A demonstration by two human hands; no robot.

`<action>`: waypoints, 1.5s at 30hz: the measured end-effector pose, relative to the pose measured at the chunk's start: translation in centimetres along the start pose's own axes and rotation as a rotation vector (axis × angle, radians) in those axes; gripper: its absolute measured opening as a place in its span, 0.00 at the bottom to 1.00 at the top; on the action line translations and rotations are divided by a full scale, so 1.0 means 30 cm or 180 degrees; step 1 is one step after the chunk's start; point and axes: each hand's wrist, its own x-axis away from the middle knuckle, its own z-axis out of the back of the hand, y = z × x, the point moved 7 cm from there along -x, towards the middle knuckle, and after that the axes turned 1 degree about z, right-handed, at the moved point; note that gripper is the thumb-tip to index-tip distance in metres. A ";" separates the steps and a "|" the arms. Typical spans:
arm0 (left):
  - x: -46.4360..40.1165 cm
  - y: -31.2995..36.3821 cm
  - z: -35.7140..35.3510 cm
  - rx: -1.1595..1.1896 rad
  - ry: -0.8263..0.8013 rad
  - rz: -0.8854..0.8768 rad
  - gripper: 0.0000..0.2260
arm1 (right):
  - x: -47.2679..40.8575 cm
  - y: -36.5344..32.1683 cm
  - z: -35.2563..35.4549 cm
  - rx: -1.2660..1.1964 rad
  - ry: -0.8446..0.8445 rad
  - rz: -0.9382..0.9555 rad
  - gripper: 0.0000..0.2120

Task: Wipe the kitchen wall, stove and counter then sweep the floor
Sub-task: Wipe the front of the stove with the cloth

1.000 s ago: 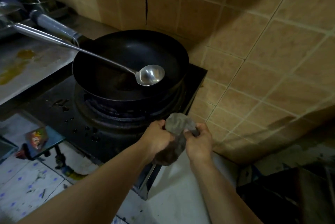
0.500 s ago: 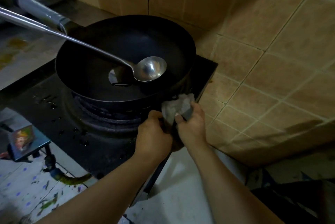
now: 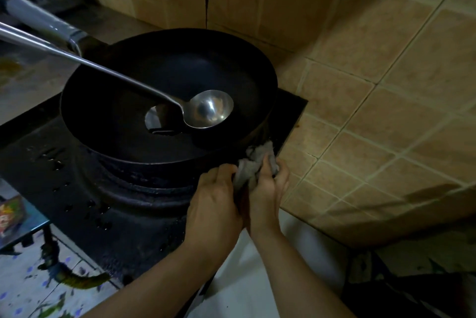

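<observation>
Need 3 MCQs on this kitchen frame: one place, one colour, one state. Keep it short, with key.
1. Where does the ladle bowl lie?
A. in the wok
B. on the floor
C. on the wall tiles

2. What colour is the rag?
A. red
B. grey
C. green

3. How is the rag held?
A. by neither hand
B. by the left hand alone
C. by both hands, at the stove corner

Key: 1 A, the bowl rests inside the black wok. 2 B, the cloth looks pale grey. 3 C, the right hand fingers curl over it, and the left hand pinches it too.
</observation>
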 end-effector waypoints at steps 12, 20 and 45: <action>-0.023 -0.004 -0.083 -0.0413 -0.0134 -0.0602 0.27 | -0.066 -0.020 0.024 0.0926 -0.0124 0.0581 0.27; -0.107 0.106 -0.136 -0.0356 -0.0106 -0.0680 0.26 | -0.205 0.021 0.045 0.0269 -0.0066 0.0047 0.10; -0.316 0.168 -0.265 -0.0231 0.0058 -0.0410 0.28 | -0.654 0.080 0.022 0.1752 -0.0618 0.0057 0.25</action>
